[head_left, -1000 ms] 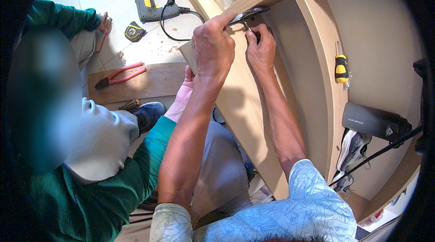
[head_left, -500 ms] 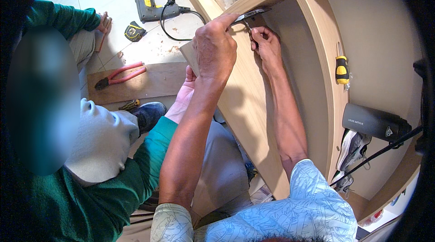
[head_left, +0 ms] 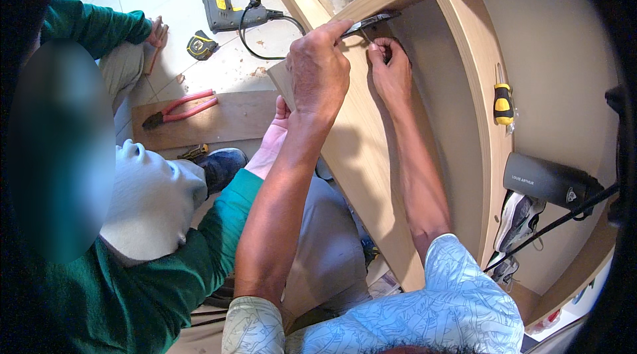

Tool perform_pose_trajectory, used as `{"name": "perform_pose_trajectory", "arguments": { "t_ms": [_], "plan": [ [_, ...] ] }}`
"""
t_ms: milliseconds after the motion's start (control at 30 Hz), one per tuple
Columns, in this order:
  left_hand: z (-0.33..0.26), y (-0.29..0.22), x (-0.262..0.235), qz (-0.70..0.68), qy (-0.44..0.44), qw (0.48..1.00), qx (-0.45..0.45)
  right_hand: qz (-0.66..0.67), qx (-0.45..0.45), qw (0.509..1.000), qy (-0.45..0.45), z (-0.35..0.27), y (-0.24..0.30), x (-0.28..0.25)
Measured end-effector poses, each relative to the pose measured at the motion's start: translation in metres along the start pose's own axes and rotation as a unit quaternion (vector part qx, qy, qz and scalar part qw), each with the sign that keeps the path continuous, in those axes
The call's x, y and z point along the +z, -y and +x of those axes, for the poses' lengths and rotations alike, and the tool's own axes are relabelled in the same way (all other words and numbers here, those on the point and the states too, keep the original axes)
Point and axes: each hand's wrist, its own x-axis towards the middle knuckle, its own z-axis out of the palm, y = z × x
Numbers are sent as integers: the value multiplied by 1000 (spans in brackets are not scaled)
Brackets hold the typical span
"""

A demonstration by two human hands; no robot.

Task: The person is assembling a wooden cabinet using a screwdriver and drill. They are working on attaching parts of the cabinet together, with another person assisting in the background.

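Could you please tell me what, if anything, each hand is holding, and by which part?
Left hand: a dark elongated tool, by its left end. Right hand: apparently a thin piece, pinched by its lower end; kind unclear.

Left of the pale plank (head_left: 365,155) lie one drill (head_left: 227,18), one tape measure (head_left: 201,45) and one pair of pliers (head_left: 164,115); right of it, one screwdriver (head_left: 503,105) and two shoes (head_left: 516,221).

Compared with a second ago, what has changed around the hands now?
The right hand has shifted slightly rightward and curls differently; whether it took or let go of anything is unclear. The left hand stays at the metal tool. The drill and red-handled pliers lie as they were.
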Motion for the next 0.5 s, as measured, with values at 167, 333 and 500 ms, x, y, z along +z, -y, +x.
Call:
{"name": "perform_pose_trajectory", "arguments": {
  "t_ms": [167,333,500],
  "plan": [
    [0,-2,-1,-4,7,1000,-13,-5,-42,999,-5,-2,-5,3],
    [0,-2,-1,8,7,1000,-2,37,-23,999,-19,-6,-12,6],
    [1,-2,-2,12,12,1000,-7,86,11,996,3,7,-19,7]
  ]
}}
